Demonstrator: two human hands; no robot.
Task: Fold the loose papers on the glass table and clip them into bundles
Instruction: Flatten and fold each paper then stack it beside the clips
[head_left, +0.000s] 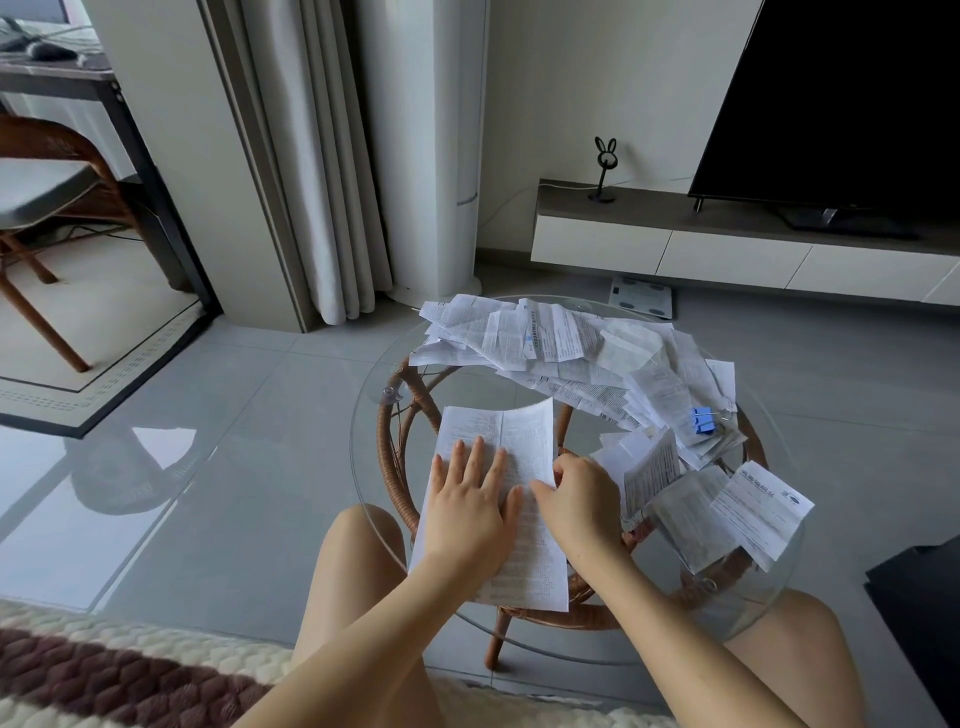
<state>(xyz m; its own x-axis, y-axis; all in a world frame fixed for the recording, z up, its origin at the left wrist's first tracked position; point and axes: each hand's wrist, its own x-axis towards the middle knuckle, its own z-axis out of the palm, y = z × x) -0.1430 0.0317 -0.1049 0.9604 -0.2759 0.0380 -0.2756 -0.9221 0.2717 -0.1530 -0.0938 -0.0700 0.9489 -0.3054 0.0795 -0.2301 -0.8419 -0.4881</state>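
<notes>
Pressing down on a printed sheet (519, 431), the left hand (470, 512) lies flat with its fingers spread, palm over the sheet's left half. The sheet sits on the round glass worktop (363, 467), running from the centre towards 6 o'clock, with a lengthwise crease showing down its middle and its far right corner lifted a little. The right hand (582, 506) is at the sheet's right edge, about 3 o'clock of the paper: its fingers are curled at that edge and its thumb lies across the print, pointing towards the left hand, so it looks to be pinching the edge.

A heap of loose papers (561, 343) covers the worktop's far side from about 11 o'clock round to 2 o'clock. A blue binder clip (702, 420) rests on papers near 3 o'clock. More folded pieces (753, 512) lie overlapping at 4 o'clock, some reaching the glass rim. A woven rattan base (395, 467) shows through the glass.

Beyond the worktop, at 1 o'clock, a dark television (841, 104) stands on a low cabinet (675, 244); pale curtains (322, 156) hang at 11 o'clock.
</notes>
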